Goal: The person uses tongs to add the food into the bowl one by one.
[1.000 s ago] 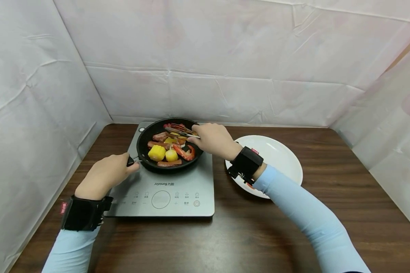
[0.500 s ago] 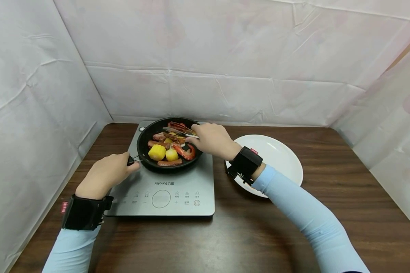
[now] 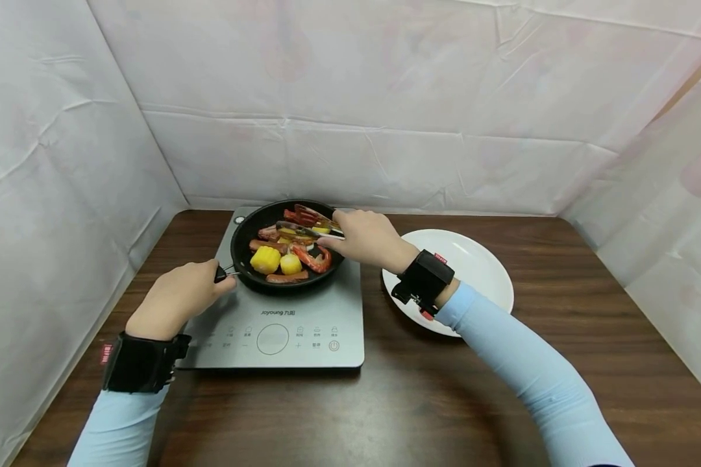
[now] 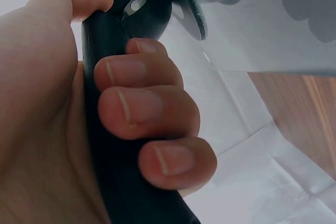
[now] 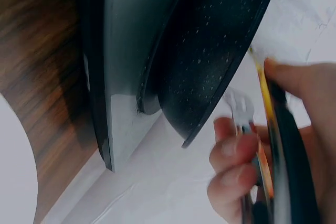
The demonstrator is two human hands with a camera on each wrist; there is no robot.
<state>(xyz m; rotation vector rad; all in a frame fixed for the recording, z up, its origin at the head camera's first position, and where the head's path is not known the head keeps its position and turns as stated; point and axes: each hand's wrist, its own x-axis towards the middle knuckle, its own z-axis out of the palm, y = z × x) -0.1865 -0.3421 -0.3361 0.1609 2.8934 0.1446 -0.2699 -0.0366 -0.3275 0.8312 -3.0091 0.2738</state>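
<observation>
My left hand (image 3: 175,297) grips the black handle (image 4: 123,182) of a frying pan (image 3: 256,224), fingers curled round it and thumb lying near the rivets. In my right hand (image 3: 374,240) is a pair of metal tongs (image 3: 295,228) with dark grips (image 5: 296,166). The two arms of the tongs stand apart, low over the food at the back right of the pan. Around them lie corn pieces (image 3: 265,260), a curled shrimp (image 3: 312,258), sausages (image 3: 287,277) and red pieces (image 3: 299,216). Whether the tongs pinch any food, I cannot tell.
The pan stands on the rear half of a silver induction cooker (image 3: 327,305), its touch controls facing me. To the right, a white plate (image 3: 473,259) lies partly under my right wrist. White sheeting (image 3: 350,78) hangs behind and beside the brown wooden table (image 3: 280,415).
The arms of the tongs have spread wider over the food, and the red pieces at the back have shifted slightly. My left hand keeps its grip on the handle.
</observation>
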